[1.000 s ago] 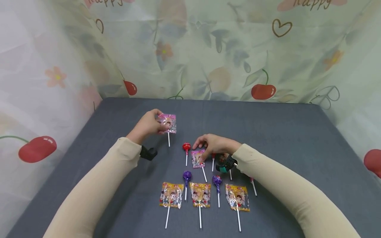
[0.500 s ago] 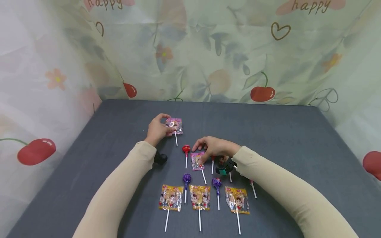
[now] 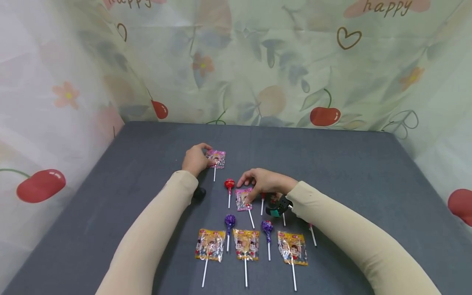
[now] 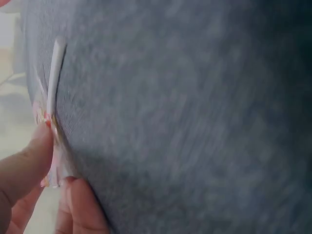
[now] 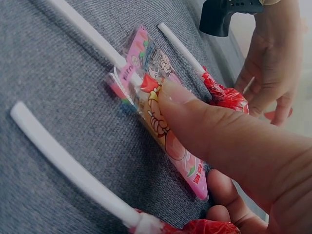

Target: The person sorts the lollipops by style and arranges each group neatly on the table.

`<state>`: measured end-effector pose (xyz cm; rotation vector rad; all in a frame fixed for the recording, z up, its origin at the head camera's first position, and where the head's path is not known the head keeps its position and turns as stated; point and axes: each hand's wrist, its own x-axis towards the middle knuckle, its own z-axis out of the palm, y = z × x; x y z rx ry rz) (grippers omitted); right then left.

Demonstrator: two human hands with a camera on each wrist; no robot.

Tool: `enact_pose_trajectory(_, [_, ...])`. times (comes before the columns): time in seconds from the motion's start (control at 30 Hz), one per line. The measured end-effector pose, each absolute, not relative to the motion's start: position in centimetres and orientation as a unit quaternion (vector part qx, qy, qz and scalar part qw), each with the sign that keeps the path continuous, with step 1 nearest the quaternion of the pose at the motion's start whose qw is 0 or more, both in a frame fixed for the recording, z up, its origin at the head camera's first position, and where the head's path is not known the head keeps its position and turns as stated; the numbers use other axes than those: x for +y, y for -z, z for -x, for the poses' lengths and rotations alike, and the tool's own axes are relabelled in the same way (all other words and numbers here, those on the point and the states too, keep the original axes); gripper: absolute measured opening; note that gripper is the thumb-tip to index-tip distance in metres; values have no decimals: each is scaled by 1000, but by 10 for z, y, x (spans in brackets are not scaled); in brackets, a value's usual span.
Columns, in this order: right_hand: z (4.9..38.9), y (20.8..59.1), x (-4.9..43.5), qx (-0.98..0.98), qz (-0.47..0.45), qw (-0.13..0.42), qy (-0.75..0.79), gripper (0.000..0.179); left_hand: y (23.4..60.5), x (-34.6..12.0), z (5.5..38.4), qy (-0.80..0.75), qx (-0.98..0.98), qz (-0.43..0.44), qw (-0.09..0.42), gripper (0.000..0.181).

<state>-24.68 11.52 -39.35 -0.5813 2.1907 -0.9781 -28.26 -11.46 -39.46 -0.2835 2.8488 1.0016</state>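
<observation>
My left hand pinches a flat lollipop in a pink wrapper by its left side, at the table's far left-middle. In the left wrist view that lollipop's white stick lies close to the cloth. Nearer the middle, my right hand holds a second pink-wrapped lollipop between thumb and fingers, low over the table. The right wrist view shows my thumb across its wrapper. Red round lollipops flank it: one to the left, another partly behind my hand.
Two purple lollipops lie nearer me. A front row holds three yellow-wrapped flat lollipops. Beneath my right wrist a dark-looking wrapper and another stick are partly hidden. A patterned curtain surrounds the grey table.
My left hand has moved right and a little nearer with its pink lollipop, which has come down towards the cloth. My right hand has stayed in place on the other pink lollipop.
</observation>
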Motion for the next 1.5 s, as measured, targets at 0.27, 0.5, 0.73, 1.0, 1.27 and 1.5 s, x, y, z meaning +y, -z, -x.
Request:
enact_pose_trajectory(0.27, [246, 391, 113, 841, 220, 331, 366, 42, 390, -120, 282, -337, 933, 99, 74, 54])
enact_pose_trajectory(0.5, [246, 391, 113, 841, 223, 330, 366, 42, 392, -129, 287, -383, 914, 96, 93, 51])
enact_pose_trajectory(0.73, [248, 392, 114, 841, 226, 330, 365, 42, 390, -138, 284, -439, 885, 90, 125, 42])
enact_pose_trajectory(1.0, [247, 390, 115, 840, 226, 331, 365, 42, 389, -139, 283, -386, 905, 96, 153, 38])
enact_pose_trajectory(1.27, [244, 389, 116, 845, 233, 326, 355, 42, 388, -136, 282, -352, 919, 88, 154, 38])
enact_pose_trajectory(1.5, [243, 388, 118, 845, 262, 322, 338, 43, 388, -135, 280, -337, 927, 72, 145, 38])
